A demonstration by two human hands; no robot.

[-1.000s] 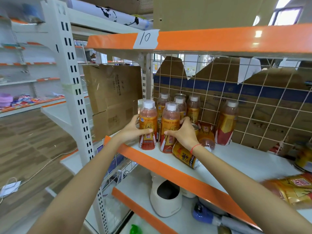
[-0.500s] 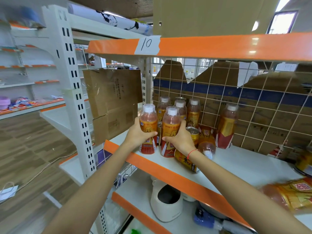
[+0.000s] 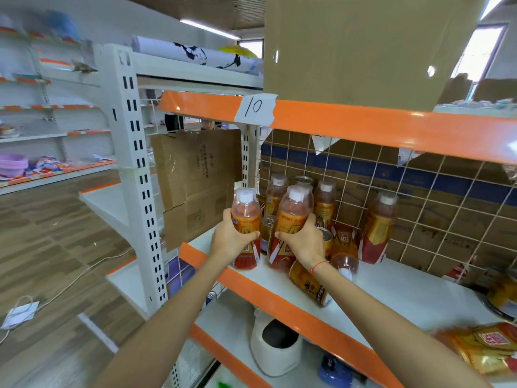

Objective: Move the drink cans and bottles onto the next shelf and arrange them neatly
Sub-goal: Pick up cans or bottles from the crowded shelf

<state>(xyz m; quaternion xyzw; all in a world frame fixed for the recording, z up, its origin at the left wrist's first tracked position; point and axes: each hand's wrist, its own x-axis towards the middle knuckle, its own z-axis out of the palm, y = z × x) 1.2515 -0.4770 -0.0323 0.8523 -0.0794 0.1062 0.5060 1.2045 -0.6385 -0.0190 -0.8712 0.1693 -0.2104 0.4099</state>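
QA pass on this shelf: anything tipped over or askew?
Yes. One gold can lies on its side at the shelf front edge, under the right wrist, and a bottle beside it is tipped cap-forward. The bottles gripped by the left hand and right hand stand upright.

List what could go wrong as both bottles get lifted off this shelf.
1. The right hand grips its bottle right above a can lying on its side near the shelf edge; the forearm could nudge it so it rolls off.
2. A bottle lying on its side and an upright can sit close beside that grip and may get knocked.
3. The left hand holds its bottle at the shelf's front edge; a slip would drop it.
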